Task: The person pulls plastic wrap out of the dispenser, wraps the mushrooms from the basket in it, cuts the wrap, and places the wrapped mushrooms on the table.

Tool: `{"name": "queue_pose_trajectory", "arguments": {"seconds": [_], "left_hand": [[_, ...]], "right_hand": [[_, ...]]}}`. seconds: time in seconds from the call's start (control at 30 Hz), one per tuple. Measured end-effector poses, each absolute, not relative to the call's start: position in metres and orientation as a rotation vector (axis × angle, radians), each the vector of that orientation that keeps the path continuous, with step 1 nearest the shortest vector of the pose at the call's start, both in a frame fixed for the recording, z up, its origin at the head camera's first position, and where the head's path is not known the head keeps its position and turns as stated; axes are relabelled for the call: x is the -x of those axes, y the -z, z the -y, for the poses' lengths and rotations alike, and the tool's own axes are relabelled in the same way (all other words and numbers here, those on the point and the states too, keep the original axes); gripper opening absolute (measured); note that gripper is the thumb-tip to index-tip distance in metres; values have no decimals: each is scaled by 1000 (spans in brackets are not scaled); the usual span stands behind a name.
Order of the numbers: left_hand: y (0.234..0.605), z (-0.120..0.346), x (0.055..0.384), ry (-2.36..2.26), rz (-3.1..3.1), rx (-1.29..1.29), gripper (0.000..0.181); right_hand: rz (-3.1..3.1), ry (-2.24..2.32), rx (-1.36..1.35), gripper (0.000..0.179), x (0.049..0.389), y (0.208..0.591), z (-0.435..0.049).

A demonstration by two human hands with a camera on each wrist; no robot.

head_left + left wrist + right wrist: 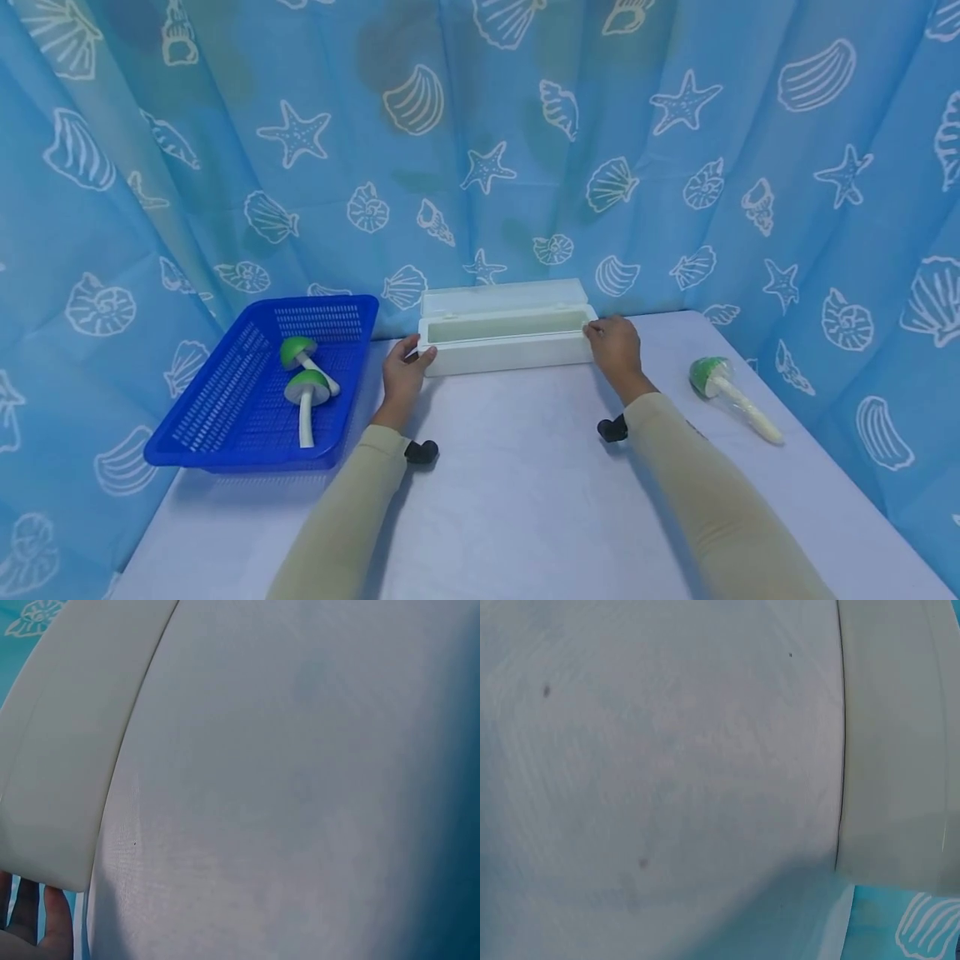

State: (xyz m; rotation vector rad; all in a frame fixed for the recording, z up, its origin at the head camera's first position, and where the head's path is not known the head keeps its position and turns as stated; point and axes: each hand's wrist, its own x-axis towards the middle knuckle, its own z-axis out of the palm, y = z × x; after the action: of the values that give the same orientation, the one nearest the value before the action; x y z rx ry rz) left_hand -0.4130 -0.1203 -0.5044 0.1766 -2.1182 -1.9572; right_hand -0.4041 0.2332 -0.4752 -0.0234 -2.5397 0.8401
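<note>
A long white box stands at the back of the table, its hinged translucent lid raised behind it. Its inside is visible and holds nothing that shows. My left hand holds the box's left end, thumb by the front corner and fingers behind. In the left wrist view, the fingers of that hand meet the end of the box. At the opposite end, my right hand grips the top corner with thumb and fingertips. The right wrist view shows the box's front side but no fingers.
On the left stands a blue perforated basket with two green-capped toy mushrooms inside. Another green-capped mushroom, apparently wrapped in clear plastic, lies at the table's right. A blue seashell-patterned curtain hangs behind the white-covered table.
</note>
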Motion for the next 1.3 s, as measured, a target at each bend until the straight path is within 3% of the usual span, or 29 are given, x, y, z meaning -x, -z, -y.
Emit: {"name": "queue_pose_trajectory", "arguments": {"seconds": [0.4, 0.57, 0.8, 1.3], "left_hand": [[504, 119, 414, 1986, 2102, -152, 49], [507, 118, 415, 2004, 2097, -157, 49], [504, 118, 414, 1994, 2107, -161, 49], [505, 124, 415, 1963, 2106, -134, 48]], "right_hand": [[2457, -581, -348, 16, 407, 483, -149], [2431, -602, -369, 17, 406, 486, -121], [2400, -681, -289, 14, 406, 484, -120], [2717, -276, -645, 52, 389, 475, -27]]}}
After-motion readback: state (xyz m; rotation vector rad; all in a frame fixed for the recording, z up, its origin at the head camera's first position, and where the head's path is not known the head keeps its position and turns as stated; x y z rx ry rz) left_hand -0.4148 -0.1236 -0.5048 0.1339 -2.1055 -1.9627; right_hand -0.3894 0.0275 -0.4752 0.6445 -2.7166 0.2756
